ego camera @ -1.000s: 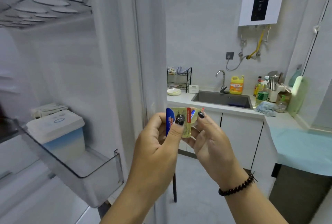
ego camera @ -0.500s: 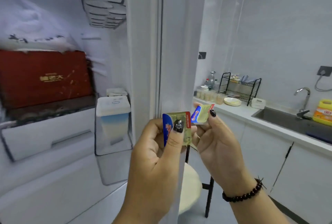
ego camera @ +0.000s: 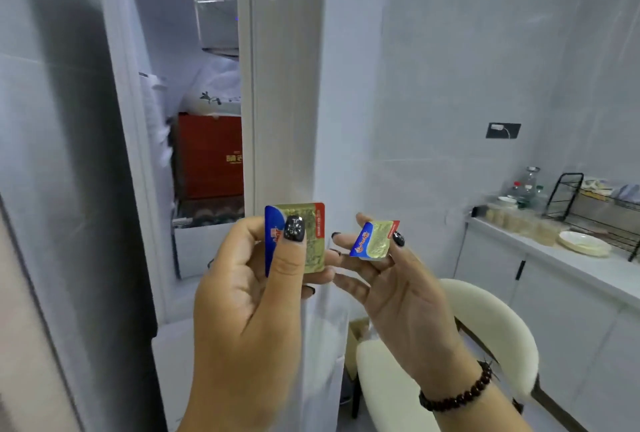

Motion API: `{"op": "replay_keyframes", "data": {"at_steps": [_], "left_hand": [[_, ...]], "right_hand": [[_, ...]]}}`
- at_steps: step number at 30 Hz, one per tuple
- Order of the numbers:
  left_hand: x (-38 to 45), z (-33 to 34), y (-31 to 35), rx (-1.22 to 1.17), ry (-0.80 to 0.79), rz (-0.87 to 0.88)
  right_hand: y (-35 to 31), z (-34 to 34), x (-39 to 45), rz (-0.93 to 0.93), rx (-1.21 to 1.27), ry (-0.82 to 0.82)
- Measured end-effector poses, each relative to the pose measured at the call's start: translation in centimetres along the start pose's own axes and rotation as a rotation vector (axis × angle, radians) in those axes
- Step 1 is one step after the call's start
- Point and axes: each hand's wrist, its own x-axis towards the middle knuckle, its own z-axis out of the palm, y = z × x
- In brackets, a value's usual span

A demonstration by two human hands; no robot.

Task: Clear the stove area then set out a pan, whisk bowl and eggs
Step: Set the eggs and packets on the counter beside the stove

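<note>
I stand in front of a fridge whose door (ego camera: 287, 102) is almost closed. My left hand (ego camera: 256, 286) pinches a small gold, blue and red foil butter packet (ego camera: 308, 241) between thumb and fingers, held upright. My right hand (ego camera: 398, 289) pinches a second, smaller butter portion (ego camera: 375, 239) by its corner, a short way to the right of the first. The two packets are apart. No pan, bowl or eggs are in view.
Through the narrow fridge gap a red box (ego camera: 211, 154) sits on a shelf. A cream chair (ego camera: 450, 355) stands at lower right. The white counter (ego camera: 568, 258) on the right carries a plate (ego camera: 583, 243), jars (ego camera: 526, 189) and a black rack (ego camera: 602, 210).
The view has swung left from the sink to the fridge, whose door has swung nearly closed. My hands have drawn the two butter packets apart, the right one moving away to the right.
</note>
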Motion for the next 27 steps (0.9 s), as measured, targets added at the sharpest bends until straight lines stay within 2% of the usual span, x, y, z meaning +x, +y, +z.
{"op": "replay_keyframes", "data": {"at_steps": [11,18,27], "left_hand": [[4.6,-8.6,-3.1,0.112,0.205,-0.021],[8.3,-12.7,-5.7,0.166,0.226,-0.093],[12.9,-15.0,-11.5,0.198,0.198,-0.285]], "right_hand": [[6.4,5.0,5.3,0.094,-0.016,-0.076],[10.1,7.4,9.2,0.085,-0.065,-0.109],[13.6,7.6,14.4,0.137,-0.010,-0.044]]}}
